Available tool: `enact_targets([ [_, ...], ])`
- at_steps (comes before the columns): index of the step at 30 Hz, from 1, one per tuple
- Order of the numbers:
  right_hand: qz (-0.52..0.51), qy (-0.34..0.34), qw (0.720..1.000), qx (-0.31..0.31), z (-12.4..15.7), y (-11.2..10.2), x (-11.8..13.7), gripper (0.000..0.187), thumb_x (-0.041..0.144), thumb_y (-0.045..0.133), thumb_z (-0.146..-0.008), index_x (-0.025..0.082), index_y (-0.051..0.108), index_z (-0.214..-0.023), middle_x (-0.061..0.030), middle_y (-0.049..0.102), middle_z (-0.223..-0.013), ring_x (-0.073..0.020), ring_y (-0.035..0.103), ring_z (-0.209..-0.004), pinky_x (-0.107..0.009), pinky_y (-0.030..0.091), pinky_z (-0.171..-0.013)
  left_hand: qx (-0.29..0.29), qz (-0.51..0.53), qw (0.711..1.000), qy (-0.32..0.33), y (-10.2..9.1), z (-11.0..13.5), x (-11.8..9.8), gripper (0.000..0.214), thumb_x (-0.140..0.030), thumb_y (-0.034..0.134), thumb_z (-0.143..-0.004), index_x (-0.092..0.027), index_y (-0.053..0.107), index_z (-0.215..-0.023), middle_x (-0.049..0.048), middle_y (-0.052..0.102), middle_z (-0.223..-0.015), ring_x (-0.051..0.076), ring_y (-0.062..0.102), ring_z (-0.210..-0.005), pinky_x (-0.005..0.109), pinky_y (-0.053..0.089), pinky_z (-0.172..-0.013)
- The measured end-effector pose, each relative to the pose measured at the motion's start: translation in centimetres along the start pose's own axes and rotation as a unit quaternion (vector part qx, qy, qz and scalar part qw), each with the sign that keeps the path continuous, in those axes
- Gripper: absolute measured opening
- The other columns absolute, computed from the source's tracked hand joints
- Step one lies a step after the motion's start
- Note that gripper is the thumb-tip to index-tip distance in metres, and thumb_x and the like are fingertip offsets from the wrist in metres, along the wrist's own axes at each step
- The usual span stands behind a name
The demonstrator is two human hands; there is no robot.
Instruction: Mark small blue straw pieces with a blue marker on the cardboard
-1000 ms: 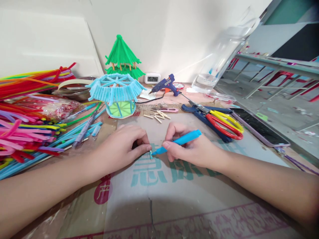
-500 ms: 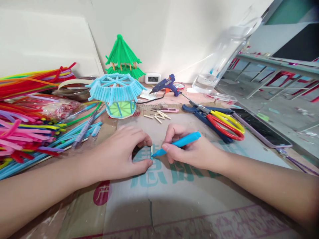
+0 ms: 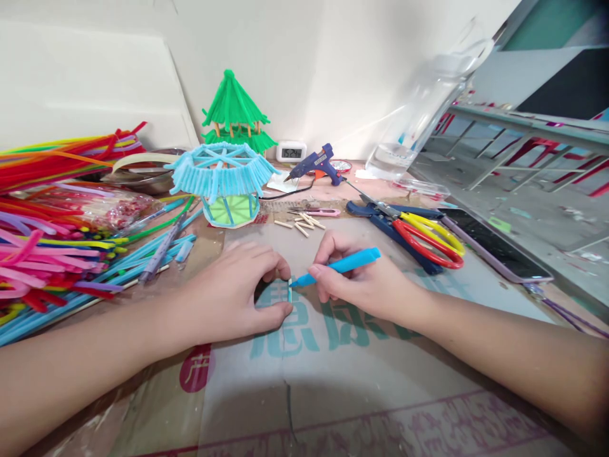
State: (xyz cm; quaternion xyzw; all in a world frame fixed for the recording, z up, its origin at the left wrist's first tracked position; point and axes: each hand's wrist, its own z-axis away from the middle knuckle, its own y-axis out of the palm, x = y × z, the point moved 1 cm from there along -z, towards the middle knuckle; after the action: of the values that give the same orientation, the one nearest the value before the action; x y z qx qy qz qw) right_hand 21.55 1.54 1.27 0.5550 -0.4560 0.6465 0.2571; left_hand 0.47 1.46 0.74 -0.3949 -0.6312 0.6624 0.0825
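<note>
Head view: your left hand finger-pinches small stick by ends over printed board; right hand pinches blue marker, tip shifted toward far end, so colouring likely covers most.

Pinkish surface, printed sheet across lower centre, short sticks mid-frame, pipe cleaners at left, glue gun upper centre, phone at right
</note>
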Motion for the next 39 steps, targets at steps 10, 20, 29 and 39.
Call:
enact_targets([
  [10, -0.006, 0.019, 1.0, 0.011, 0.01, -0.1, 0.05, 0.022, 0.023, 0.067, -0.083, 0.023, 0.045, -0.075, 0.0061, 0.059, -0.052, -0.01, 0.05, -0.045, -0.021, 0.035, -0.043, -0.02, -0.003, 1.0, 0.01, 0.32, 0.09, -0.09, 0.03, -0.045, 0.065, -0.082, -0.021, 0.062, -0.098, 0.0017, 0.059, -0.088, 0.023, 0.053, -0.085, 0.036, 0.037, -0.076],
  [20, -0.015, 0.02, 1.0, -0.003, -0.13, -0.02, -0.03, 0.021, 0.024, 0.067, -0.084, 0.022, 0.047, -0.078, 0.0051, 0.061, -0.054, -0.0102, 0.053, -0.048, -0.021, 0.039, -0.046, -0.017, 0.012, 1.0, -0.001, 0.34, -0.06, -0.1, 0.03, -0.046, 0.066, -0.081, -0.021, 0.062, -0.097, 0.0014, 0.059, -0.086, 0.022, 0.053, -0.084, 0.035, 0.037, -0.074],
  [29, -0.002, 0.021, 0.999, -0.036, -0.25, -0.01, -0.12, 0.022, 0.03, 0.068, -0.085, 0.021, 0.049, -0.08, 0.0048, 0.061, -0.056, -0.0102, 0.052, -0.048, -0.021, 0.038, -0.046, -0.018, 0.01, 1.0, 0.0, 0.32, 0.0, -0.21, 0.028, -0.045, 0.066, -0.081, -0.021, 0.061, -0.095, 0.0013, 0.059, -0.087, 0.022, 0.053, -0.083, 0.036, 0.037, -0.076],
  [39, 0.01, 0.005, 0.999, -0.03, -0.28, -0.03, -0.16, 0.021, 0.03, 0.067, -0.086, 0.022, 0.048, -0.08, 0.0046, 0.06, -0.057, -0.0113, 0.054, -0.05, -0.023, 0.04, -0.048, -0.013, 0.017, 1.0, -0.013, 0.37, -0.07, -0.13, 0.032, -0.047, 0.066, -0.08, -0.021, 0.062, -0.098, 0.0015, 0.058, -0.087, 0.022, 0.052, -0.084, 0.036, 0.037, -0.076],
])
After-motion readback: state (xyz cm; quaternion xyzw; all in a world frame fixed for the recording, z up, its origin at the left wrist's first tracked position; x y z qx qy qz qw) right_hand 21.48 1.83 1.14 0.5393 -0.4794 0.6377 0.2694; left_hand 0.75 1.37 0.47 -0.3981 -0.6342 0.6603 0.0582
